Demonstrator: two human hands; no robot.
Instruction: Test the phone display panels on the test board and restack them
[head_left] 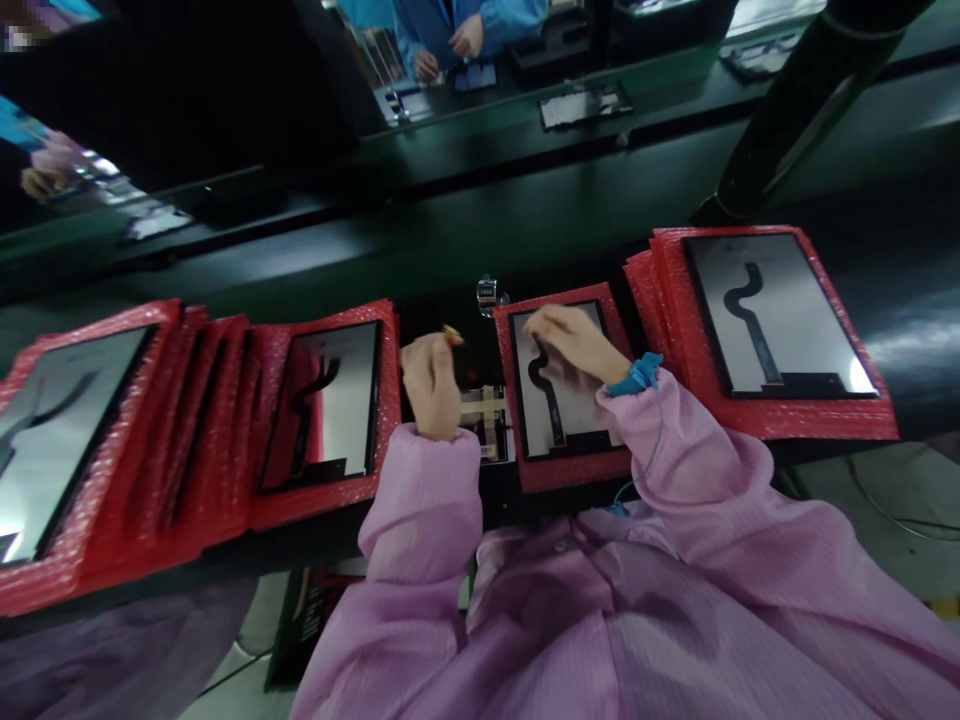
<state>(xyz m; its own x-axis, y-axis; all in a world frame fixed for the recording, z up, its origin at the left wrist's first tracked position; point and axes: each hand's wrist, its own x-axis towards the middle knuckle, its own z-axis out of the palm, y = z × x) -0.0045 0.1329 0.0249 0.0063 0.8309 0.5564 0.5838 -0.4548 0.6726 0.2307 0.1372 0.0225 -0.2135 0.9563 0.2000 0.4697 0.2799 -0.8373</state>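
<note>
My left hand (433, 385) is closed in a pinch, raised between two display panels. A small yellowish piece (452, 334) shows at its fingertips, too blurred to name. To its right, a display panel (581, 405) lies on a red bubble-wrap sheet (540, 478), with a black S-shaped flex cable (551, 405) across its silvery back. Over that panel is my right hand (574, 338), a blue wrist strap (637, 373) at its cuff. Its fingers are closed together at the cable's upper end; whether they grip the cable is hidden.
More display panels on red bubble-wrap stacks flank me: one panel (787, 330) right, another (345, 400) left, a third (82, 410) far left. A small metal object (487, 295) stands behind the middle. A black post (795, 120) rises at back right. Co-workers' hands (469, 37) work across the bench.
</note>
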